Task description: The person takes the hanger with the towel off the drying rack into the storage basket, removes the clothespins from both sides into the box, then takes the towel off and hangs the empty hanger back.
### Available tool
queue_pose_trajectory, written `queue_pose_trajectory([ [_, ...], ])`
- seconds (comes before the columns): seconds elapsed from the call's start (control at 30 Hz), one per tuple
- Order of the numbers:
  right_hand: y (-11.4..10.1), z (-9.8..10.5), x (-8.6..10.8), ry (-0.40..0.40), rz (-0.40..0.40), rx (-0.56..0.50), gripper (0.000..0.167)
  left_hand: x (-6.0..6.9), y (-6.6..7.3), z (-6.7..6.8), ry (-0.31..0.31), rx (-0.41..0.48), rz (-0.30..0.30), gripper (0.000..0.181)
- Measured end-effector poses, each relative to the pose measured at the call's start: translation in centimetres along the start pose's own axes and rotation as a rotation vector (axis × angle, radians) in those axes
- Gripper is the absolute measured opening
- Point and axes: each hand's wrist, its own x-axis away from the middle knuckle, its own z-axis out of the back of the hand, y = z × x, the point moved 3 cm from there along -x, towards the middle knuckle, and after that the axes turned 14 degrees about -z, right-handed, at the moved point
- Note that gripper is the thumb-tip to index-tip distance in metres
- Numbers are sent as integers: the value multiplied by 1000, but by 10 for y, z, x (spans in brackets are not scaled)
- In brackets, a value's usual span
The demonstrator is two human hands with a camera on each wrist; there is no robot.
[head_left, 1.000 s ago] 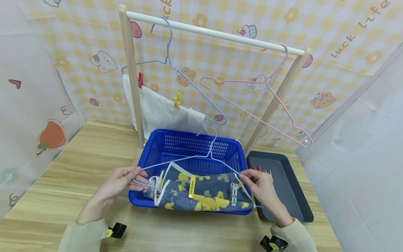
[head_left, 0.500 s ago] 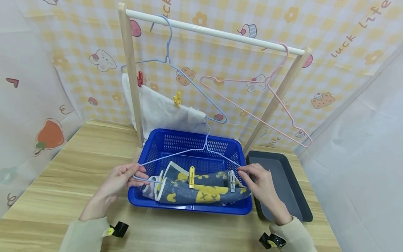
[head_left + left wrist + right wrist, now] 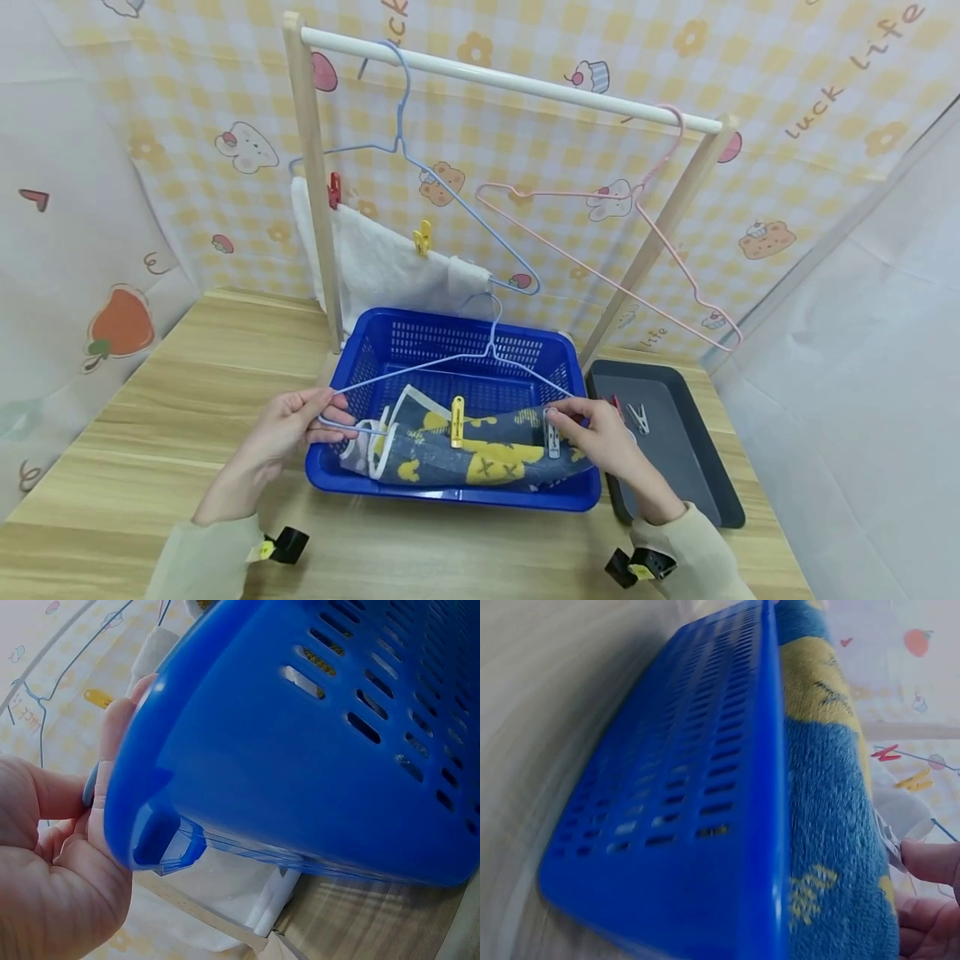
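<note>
A light-blue wire hanger (image 3: 491, 348) is held over the blue basket (image 3: 450, 500), its hook toward the back. A blue-and-yellow patterned towel (image 3: 495, 462) is folded over its lower bar. One yellow clothespin (image 3: 457, 422) and one grey clothespin (image 3: 552, 435) sit on the towel. My left hand (image 3: 288, 425) pinches the hanger's left end, also seen in the left wrist view. At the grey clothespin, my right hand (image 3: 600, 429) pinches its upper end between thumb and finger; the right wrist view shows the thumb (image 3: 930, 861) against it. The hanger's right end is hidden behind this hand.
Behind the basket stands a rack with a white bar (image 3: 510, 77). A blue hanger (image 3: 468, 212) with a clipped white towel (image 3: 397, 262) and a bare pink hanger (image 3: 577, 258) hang there. To the right lies a grey tray (image 3: 690, 450) with loose clothespins (image 3: 637, 418).
The hanger and towel have shifted slightly back and left, lower over the basket. My right hand has left the hanger's right arm and moved left onto the grey clothespin.
</note>
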Motion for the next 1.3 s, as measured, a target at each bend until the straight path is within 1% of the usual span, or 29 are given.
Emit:
queue_pose_trajectory([
  [0.1,0,0,0,-41,-74,-106,22,0,0,0,-1,7,3,27],
  [0.17,0,0,0,-46,-120,-179,22,0,1,0,-1,10,4,27],
  [0.3,-1,1,0,-3,-167,-292,21,1,3,0,7,16,6,27],
  [0.4,-1,1,-1,33,-174,-329,19,0,4,0,10,12,6,27],
  [0.7,-5,5,-2,142,-217,-381,19,-2,3,-1,9,-14,20,28],
  [0.97,-4,9,-1,123,-165,-356,20,-2,5,-3,4,3,9,28],
  [1.1,0,18,1,150,-176,-360,25,-1,6,-3,2,-2,5,28],
  [1.2,5,29,6,198,-187,-366,25,-1,6,-3,1,-4,9,28],
  [1.3,11,41,13,246,-181,-350,25,-1,6,-3,-2,-2,10,28],
])
